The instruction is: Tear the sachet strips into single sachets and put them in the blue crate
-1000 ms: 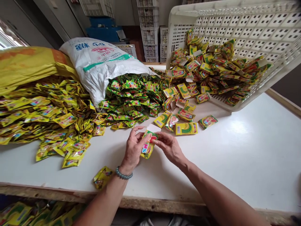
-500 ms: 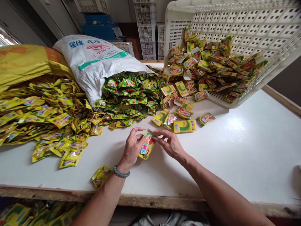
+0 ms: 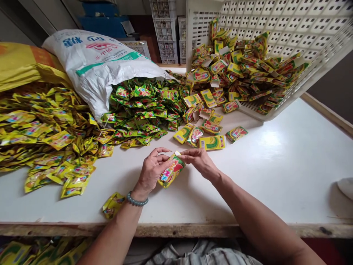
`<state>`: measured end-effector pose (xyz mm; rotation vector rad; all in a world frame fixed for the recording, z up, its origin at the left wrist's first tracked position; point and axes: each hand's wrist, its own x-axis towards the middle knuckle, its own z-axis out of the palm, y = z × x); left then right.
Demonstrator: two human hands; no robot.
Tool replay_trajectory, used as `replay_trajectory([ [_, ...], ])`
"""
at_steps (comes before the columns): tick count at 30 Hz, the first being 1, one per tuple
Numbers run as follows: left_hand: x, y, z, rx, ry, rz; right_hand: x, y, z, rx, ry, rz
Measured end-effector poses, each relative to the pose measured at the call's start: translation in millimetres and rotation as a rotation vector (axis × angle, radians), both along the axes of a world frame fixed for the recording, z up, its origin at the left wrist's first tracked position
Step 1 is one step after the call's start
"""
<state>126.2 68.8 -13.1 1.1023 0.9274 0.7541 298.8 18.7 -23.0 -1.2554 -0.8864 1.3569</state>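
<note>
My left hand [image 3: 151, 170] wears a beaded bracelet and holds a small yellow and green printed box [image 3: 171, 171] by its side, above the white table [image 3: 275, 180]. The fingers of my right hand [image 3: 199, 160] pinch the box's top end, where a white flap shows. Beyond my hands lie several similar boxes [image 3: 212, 142] on the tabletop. Green sachets [image 3: 143, 110] spill from a white sack [image 3: 96, 66]. Yellow sachets [image 3: 55, 136] form a heap at the left. A few yellow sachets [image 3: 113, 205] rest beside my left wrist.
A tilted white crate [image 3: 306, 79] full of small boxes stands at the back right. At the far left is a yellow sack [image 3: 24, 66]. Stacked crates [image 3: 165, 33] stand behind the table. More yellow packs [image 3: 35, 252] show below the wooden front edge [image 3: 154, 230].
The box has tilted further, and my right fingers have closed in on its top flap. The whole view has shifted slightly, with the table's contents appearing further left and higher.
</note>
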Motion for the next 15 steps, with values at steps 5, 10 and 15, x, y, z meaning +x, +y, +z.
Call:
replay_trajectory([
  [5,-4,0,-0.8,-0.005,-0.026,-0.019,13,-2,1.1,0.011,-0.010,0.167],
  [10,-4,1,-0.4,-0.036,-0.074,-0.002,8,-11,9.3,0.197,-0.244,0.180],
  [15,-7,4,-1.0,-0.028,-0.094,0.006,-15,-17,9.5,0.487,-0.754,0.041],
])
